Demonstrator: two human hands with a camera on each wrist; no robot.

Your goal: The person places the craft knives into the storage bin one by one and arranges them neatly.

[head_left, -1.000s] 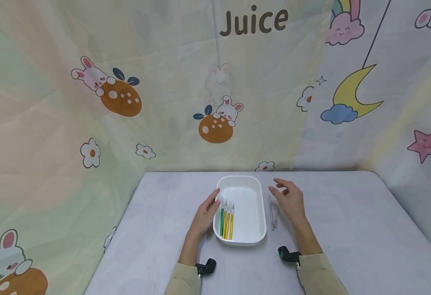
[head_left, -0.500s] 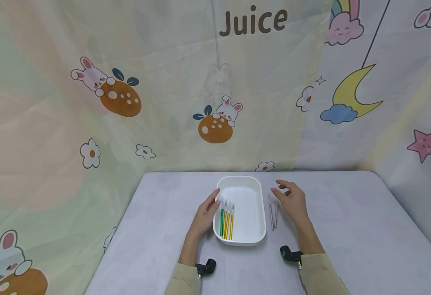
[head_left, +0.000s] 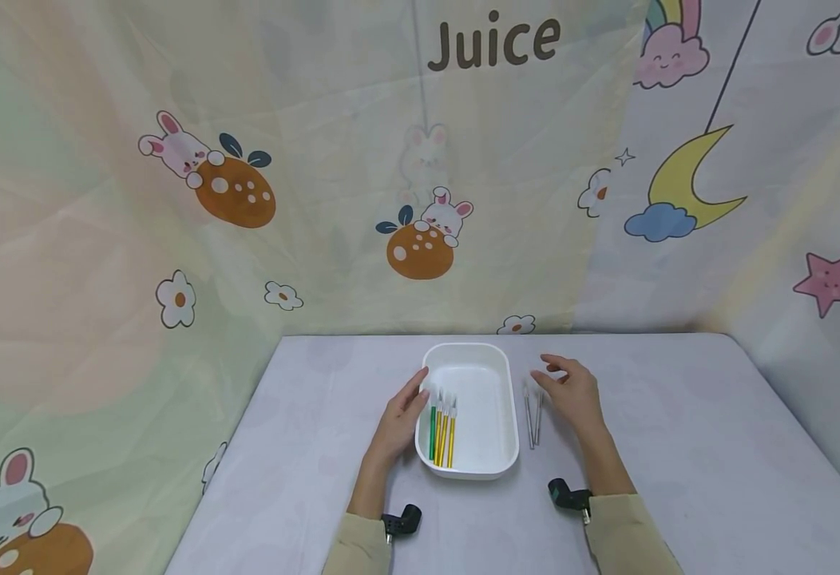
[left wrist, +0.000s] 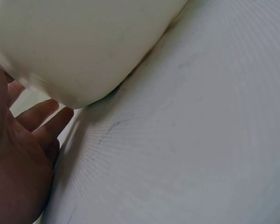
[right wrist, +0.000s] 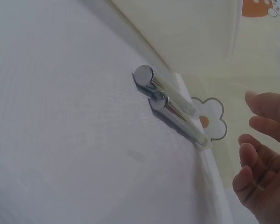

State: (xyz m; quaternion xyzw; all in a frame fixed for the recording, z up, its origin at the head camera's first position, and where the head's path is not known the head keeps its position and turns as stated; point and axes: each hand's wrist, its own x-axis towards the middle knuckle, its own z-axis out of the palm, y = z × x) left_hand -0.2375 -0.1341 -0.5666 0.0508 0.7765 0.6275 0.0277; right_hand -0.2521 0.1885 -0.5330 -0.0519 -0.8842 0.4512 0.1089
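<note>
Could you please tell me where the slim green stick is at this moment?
In the head view, the slim green stick lies inside the white, rounded rectangular tray, along its left side, just left of the slim yellow sticks.

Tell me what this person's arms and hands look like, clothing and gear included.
The left sleeve and right sleeve are plain beige. By each cuff sits a small, black, angular device, left device and right device, with a silvery bit beneath. The left hand and right hand wear no gloves.
</note>
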